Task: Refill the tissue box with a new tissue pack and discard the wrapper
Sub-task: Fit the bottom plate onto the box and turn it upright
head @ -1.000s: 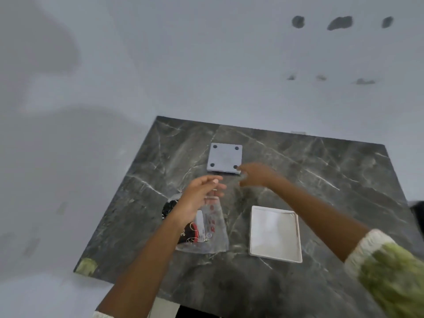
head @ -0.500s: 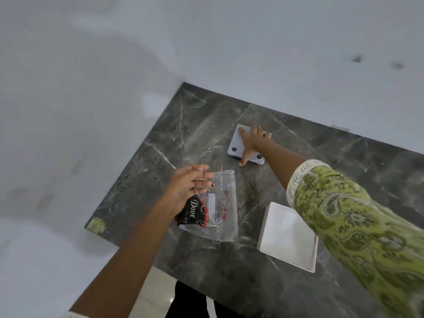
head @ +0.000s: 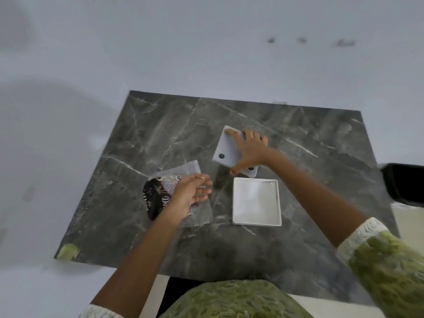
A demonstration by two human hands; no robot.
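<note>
A white square tissue box [head: 255, 201] lies open side up on the dark marble table [head: 309, 157]. Just beyond it, my right hand [head: 249, 150] grips a grey square cover [head: 226, 149] with black round feet, thumb at its near edge and fingers over its far edge. The cover is tilted, with its near corner close to the box. To the left lies a clear plastic wrapper [head: 183, 171] with a dark printed end [head: 152, 198]. My left hand [head: 190, 196] rests over the wrapper with its fingers stretched out and slightly apart.
A black container [head: 403, 182] stands off the table's right edge. A patch of green tape [head: 67, 251] marks the near left corner of the table. Pale floor surrounds the table on the left and far sides.
My right hand has closed on the grey cover and drawn it nearer, beside the white box. My left hand stays over the wrapper. The camera has shifted.
</note>
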